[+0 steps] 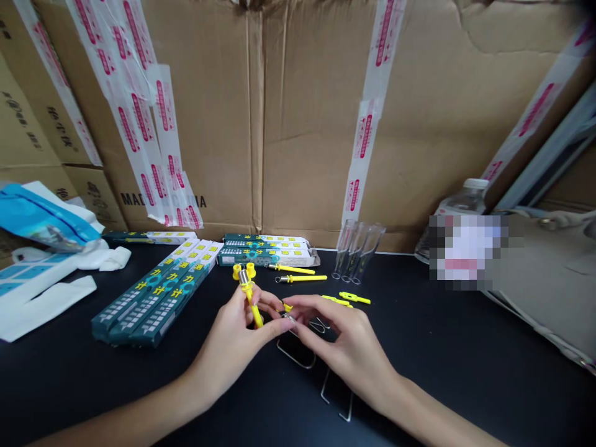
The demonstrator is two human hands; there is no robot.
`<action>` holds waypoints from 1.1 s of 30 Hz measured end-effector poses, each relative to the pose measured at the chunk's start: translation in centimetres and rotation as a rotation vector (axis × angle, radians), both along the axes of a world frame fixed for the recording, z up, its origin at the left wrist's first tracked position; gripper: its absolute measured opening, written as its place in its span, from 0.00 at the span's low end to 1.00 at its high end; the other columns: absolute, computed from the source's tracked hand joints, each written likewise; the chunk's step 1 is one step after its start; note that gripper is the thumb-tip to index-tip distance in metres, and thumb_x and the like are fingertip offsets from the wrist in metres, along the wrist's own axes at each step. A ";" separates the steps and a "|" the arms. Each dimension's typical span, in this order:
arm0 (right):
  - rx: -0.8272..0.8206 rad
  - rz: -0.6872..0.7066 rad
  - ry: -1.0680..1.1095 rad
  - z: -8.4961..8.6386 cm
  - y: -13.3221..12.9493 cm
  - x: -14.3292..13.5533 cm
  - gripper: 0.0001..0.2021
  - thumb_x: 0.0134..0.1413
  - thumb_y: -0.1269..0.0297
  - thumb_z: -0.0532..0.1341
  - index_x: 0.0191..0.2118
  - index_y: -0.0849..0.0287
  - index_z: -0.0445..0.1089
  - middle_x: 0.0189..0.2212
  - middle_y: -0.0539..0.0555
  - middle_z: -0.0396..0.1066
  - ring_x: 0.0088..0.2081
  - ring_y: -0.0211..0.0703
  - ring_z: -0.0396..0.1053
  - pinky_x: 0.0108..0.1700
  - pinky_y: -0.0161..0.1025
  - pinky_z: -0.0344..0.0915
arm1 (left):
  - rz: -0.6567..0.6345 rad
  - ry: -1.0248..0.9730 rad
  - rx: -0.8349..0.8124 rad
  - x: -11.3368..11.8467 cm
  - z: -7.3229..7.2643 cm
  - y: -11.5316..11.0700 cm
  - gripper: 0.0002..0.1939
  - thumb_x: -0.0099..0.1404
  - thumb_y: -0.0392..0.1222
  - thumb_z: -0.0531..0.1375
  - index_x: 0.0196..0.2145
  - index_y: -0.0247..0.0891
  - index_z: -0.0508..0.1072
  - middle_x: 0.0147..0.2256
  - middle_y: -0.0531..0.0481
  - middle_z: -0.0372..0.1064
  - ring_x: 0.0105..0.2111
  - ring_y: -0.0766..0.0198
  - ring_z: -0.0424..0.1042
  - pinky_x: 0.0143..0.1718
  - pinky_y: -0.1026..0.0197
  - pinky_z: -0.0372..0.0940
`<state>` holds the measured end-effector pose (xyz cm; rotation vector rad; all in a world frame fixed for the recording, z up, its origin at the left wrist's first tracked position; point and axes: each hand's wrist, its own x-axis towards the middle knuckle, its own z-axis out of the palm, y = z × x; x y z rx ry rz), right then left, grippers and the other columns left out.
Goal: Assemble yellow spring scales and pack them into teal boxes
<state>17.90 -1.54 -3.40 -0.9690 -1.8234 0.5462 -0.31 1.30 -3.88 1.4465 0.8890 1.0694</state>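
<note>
My left hand (237, 326) is wrapped round a yellow rod (253, 304) with a metal collar at its top, which leans upright. Its fingertips meet those of my right hand (342, 329) at a small metal piece (288, 318), whose shape is mostly covered by the fingers. A bent metal wire (298, 360) shows below the fingertips, and another wire hook (335, 403) lies nearer the front. Behind the hands are yellow caps (250, 269) and two yellow rods with metal ends (307, 279). Flat yellow pieces (354, 298) lie beyond my right hand.
Green-and-white boxes (161, 298) lie at the left, with more (265, 253) at the back. Clear tubes (356, 254) stand by the cardboard wall (307, 124). Left are plastic packages (46, 217); right are a bottle (465, 198) and a beige bag (549, 279).
</note>
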 end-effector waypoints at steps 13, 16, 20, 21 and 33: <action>-0.028 -0.056 0.072 0.2 -0.6 0.3 0.07 0.56 0.67 0.66 0.42 0.55 0.76 0.38 0.49 0.81 0.36 0.40 0.79 0.42 0.33 0.75 | 0.045 -0.007 -0.038 -0.4 0.7 0.3 0.23 0.51 0.36 0.70 0.30 0.43 0.55 0.28 0.56 0.78 0.34 0.59 0.76 0.40 0.57 0.67; 0.007 -0.108 0.018 0.5 -0.5 0.6 0.08 0.58 0.67 0.65 0.44 0.54 0.77 0.39 0.49 0.81 0.37 0.39 0.79 0.43 0.33 0.73 | 0.057 0.016 -0.038 -0.4 0.6 0.4 0.22 0.51 0.37 0.69 0.31 0.43 0.57 0.29 0.55 0.78 0.35 0.59 0.76 0.41 0.56 0.67; 0.030 -0.137 -0.021 0.6 0.0 1.3 0.09 0.57 0.68 0.65 0.45 0.54 0.76 0.38 0.49 0.80 0.35 0.38 0.77 0.41 0.33 0.71 | 0.050 0.007 -0.041 -0.5 0.4 0.6 0.21 0.54 0.40 0.69 0.32 0.43 0.56 0.29 0.55 0.77 0.36 0.59 0.76 0.42 0.56 0.66; 0.026 -0.138 -0.024 0.7 0.0 1.4 0.08 0.57 0.68 0.66 0.43 0.55 0.76 0.36 0.49 0.79 0.34 0.37 0.76 0.40 0.33 0.71 | 0.048 0.008 -0.042 -0.5 0.4 0.6 0.21 0.55 0.41 0.69 0.32 0.43 0.56 0.29 0.55 0.77 0.36 0.60 0.75 0.43 0.56 0.66; -0.060 0.016 0.032 0.2 -0.5 0.2 0.03 0.56 0.69 0.66 0.38 0.57 0.75 0.32 0.48 0.80 0.33 0.35 0.77 0.38 0.28 0.71 | -0.051 -0.038 -0.092 -0.5 0.5 0.7 0.22 0.52 0.36 0.70 0.32 0.41 0.57 0.28 0.55 0.78 0.33 0.62 0.77 0.40 0.58 0.69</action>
